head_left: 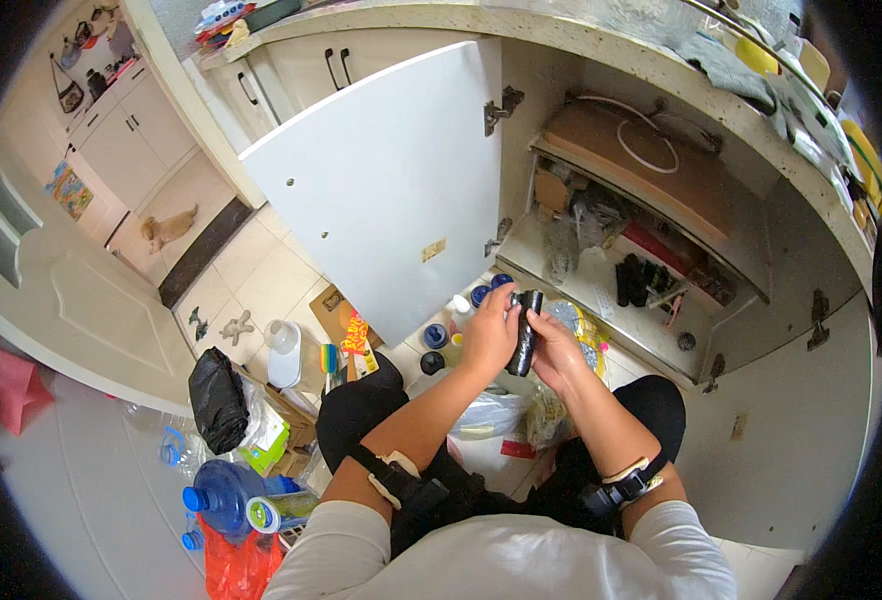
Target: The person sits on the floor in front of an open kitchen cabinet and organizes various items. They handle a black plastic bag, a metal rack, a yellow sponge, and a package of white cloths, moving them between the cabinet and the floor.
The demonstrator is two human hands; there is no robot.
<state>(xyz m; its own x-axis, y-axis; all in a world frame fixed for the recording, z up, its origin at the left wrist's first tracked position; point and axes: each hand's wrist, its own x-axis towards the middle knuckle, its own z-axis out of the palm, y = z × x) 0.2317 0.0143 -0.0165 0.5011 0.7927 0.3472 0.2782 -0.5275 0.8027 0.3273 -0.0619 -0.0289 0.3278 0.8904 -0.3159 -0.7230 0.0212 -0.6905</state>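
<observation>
A roll of black plastic bags (525,337) is in both hands, tilted, in front of the open base cabinet. My left hand (488,330) grips its left side, fingertips near the upper end. On the other side my right hand (559,349) holds it with the thumb against the plastic. More black rolls (631,279) lie on the cabinet floor (538,251), beside a long red box (655,247). Below my hands, between my knees, sits a white plastic bag (490,412). A yellow-wrapped package (583,330) stands just past my right hand.
A white cabinet door (388,180) swings out at the left, another (786,442) at the right. Blue-capped jars (436,335) stand under the left door's edge. Large plastic jugs (227,491) and a black bundle (218,401) crowd my left. A small dog (169,227) lies past the doorway.
</observation>
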